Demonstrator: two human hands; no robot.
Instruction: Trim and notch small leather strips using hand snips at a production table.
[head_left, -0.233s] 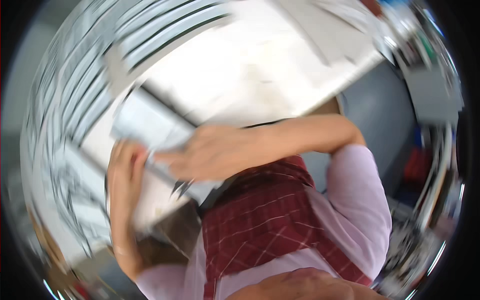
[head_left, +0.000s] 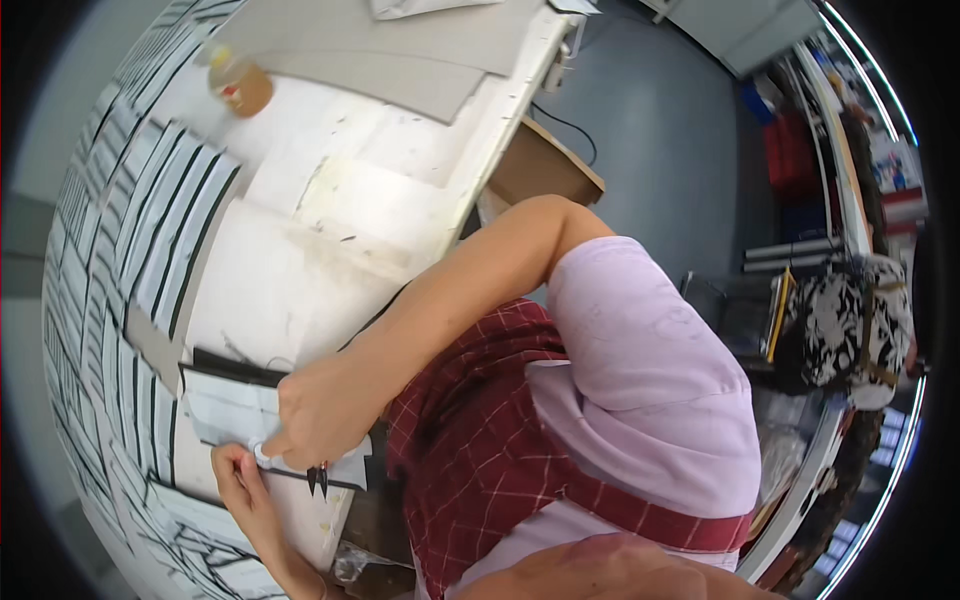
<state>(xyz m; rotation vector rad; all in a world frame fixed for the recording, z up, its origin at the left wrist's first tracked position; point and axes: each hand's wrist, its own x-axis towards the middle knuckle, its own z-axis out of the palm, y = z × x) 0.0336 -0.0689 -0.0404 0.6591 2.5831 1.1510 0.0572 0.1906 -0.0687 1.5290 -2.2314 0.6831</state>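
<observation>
A pale panel with black edge strips (head_left: pixel 225 405) lies on the white table in front of me. My left hand (head_left: pixel 245 490) is at its near edge, thumb and fingers closed on that border. Across the panel reaches my right hand (head_left: pixel 330 410), its index finger pressing down close to the left fingertips. Something small and white (head_left: pixel 262 455) shows at that fingertip; I cannot tell what it is. Two dark pointed tips of small scissors (head_left: pixel 317 480) stick out beneath my right palm, their handles hidden in the curled fingers.
Rows of similar black-edged pale panels (head_left: pixel 175 230) cover the table's left side. Farther off stand a bottle of amber liquid (head_left: pixel 240 85) and large grey sheets (head_left: pixel 400 70). An open cardboard box (head_left: pixel 540 165) sits beside the table. At right are a patterned bag (head_left: pixel 850 320) and shelving.
The view has swung, and the blur has cleared. Both hands now appear lower in the picture, still together at the panel's near edge.
</observation>
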